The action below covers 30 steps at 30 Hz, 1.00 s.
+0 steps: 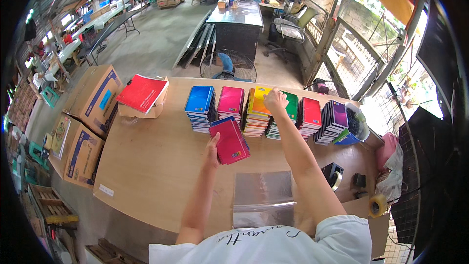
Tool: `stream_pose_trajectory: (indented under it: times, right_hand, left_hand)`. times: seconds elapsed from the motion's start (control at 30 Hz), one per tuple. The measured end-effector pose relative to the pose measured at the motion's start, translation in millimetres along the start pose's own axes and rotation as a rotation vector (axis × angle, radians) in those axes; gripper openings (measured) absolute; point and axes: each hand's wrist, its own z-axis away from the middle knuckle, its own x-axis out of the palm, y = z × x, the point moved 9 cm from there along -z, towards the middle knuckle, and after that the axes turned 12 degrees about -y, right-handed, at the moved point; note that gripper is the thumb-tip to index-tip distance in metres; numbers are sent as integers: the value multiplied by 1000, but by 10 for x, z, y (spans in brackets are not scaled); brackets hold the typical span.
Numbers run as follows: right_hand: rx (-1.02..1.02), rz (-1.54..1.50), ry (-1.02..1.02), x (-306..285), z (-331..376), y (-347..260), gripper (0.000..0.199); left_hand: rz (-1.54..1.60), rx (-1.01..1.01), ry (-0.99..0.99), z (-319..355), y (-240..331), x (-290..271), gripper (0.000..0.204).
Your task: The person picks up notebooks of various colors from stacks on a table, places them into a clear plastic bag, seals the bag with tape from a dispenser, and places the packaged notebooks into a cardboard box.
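Observation:
My left hand (212, 149) grips a few spiral notebooks, a pink notebook (231, 142) on top with a blue edge showing beneath, held tilted over the table. Up at the row of stacks, my right hand (276, 100) has its fingers closed at the right edge of the top yellow notebook (259, 99); the fingertips are partly hidden. Left of that stack stand blue notebooks (199, 99) and pink notebooks (230, 99). To its right come green notebooks (291, 104), red notebooks (310, 110) and purple notebooks (338, 114). Clear plastic sleeves (263, 189) lie close to my body.
A red-covered booklet (142, 93) tops an open box at the table's left, beside cardboard cartons (86, 158). On the right are a blue basket (350, 138), a tape dispenser (333, 174) and a tape roll (377, 206). A fan (226, 66) stands beyond the far edge.

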Motion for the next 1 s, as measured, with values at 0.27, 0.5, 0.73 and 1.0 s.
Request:
stream_pose_trajectory:
  times: [0.27, 0.5, 0.73, 1.0]
  right_hand:
    - [-95, -240, 256, -78, -82, -77, 50]
    - [-657, -378, -527, -194, 1022, -741, 41]
    - [-572, -255, 83, -21, 893, 163, 20]
    - [211, -172, -31, -357, 96, 1100, 48]
  left_hand:
    - [-18, -13, 117, 48, -170, -135, 48]
    - [198, -21, -70, 324, -146, 342, 58]
    - [146, -73, 7, 323, -589, 245, 46]
    - [108, -244, 13, 284, -792, 348, 42]
